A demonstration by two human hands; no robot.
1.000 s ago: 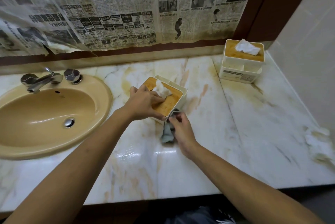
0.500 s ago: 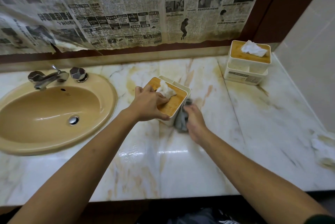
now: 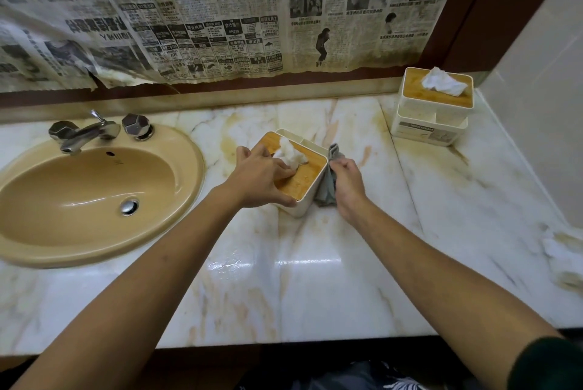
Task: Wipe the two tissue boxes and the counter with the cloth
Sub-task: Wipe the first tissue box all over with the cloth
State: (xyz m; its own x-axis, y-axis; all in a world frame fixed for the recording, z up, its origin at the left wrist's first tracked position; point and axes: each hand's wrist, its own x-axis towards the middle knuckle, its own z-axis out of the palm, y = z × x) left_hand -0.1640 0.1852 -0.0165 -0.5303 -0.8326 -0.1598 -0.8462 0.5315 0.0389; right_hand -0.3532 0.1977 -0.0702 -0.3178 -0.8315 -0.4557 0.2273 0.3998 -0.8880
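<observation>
A white tissue box with a wooden lid (image 3: 307, 180) stands mid-counter, a tissue poking from its top. My left hand (image 3: 257, 176) grips the box from its near left corner, fingers over the lid. My right hand (image 3: 347, 183) holds a grey cloth (image 3: 328, 186) bunched against the box's right side wall. The second tissue box (image 3: 433, 110), same white body and wooden lid, sits at the back right corner, untouched. The marble counter (image 3: 315, 279) is pale with yellowish stains and a wet sheen near the front.
A tan sink (image 3: 79, 197) with chrome taps (image 3: 94, 132) fills the left. Newspaper (image 3: 220, 11) hangs over the back wall. A crumpled white tissue (image 3: 564, 255) lies at the right edge by the tiled side wall.
My right hand with the cloth has travelled from the box's near corner up along its right side. My left hand keeps its hold on the box.
</observation>
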